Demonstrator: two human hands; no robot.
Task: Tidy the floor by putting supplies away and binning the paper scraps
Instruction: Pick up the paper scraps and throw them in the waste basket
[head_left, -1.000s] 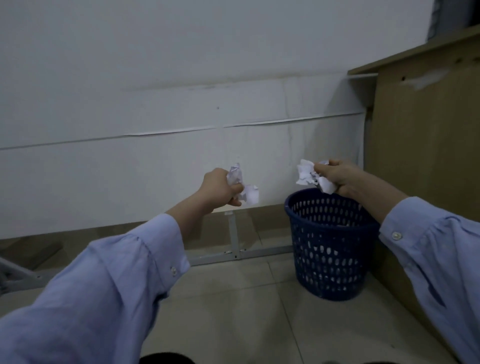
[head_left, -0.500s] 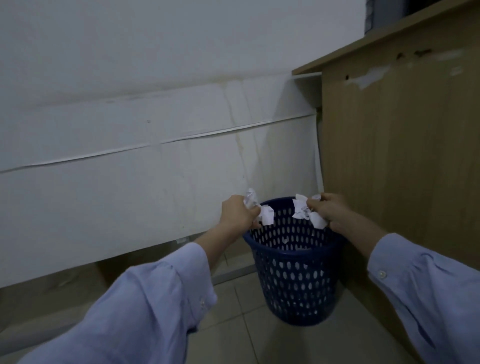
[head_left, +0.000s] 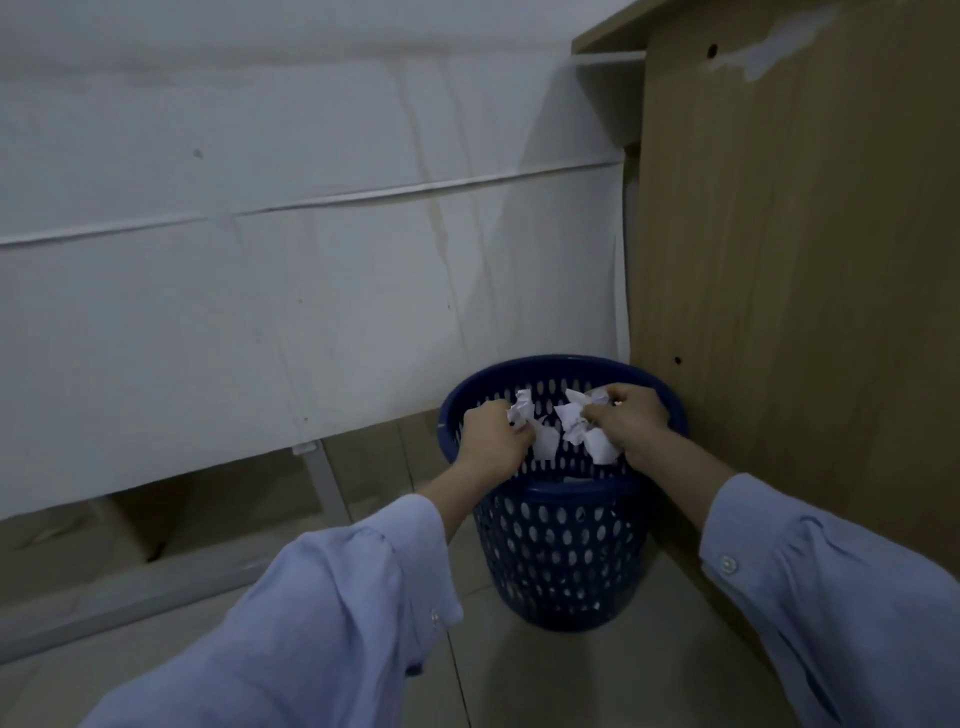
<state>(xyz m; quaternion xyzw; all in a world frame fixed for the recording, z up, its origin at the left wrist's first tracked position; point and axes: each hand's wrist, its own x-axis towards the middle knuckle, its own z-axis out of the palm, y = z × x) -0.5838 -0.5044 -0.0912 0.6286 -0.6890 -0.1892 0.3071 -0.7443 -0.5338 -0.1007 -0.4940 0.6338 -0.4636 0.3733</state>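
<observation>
A dark blue perforated waste basket (head_left: 563, 551) stands on the tiled floor beside a wooden cabinet. Both my hands hover over its open mouth. My left hand (head_left: 491, 434) grips crumpled white paper scraps (head_left: 527, 421) that stick out to the right of its fingers. My right hand (head_left: 631, 423) grips another bunch of crumpled white scraps (head_left: 582, 431) that hang down towards the basket's inside. The two bunches nearly touch above the basket's middle. Something pale lies at the bottom of the basket, mostly hidden.
A tall wooden cabinet side (head_left: 789, 291) rises right of the basket, close against it. A white panel (head_left: 260, 312) on a metal frame (head_left: 324, 478) runs behind and to the left. Tiled floor (head_left: 545, 670) lies in front.
Both hands have moved forward and down with their paper scraps, from above the basket's rim to right over its mouth. My view has closed in on the basket.
</observation>
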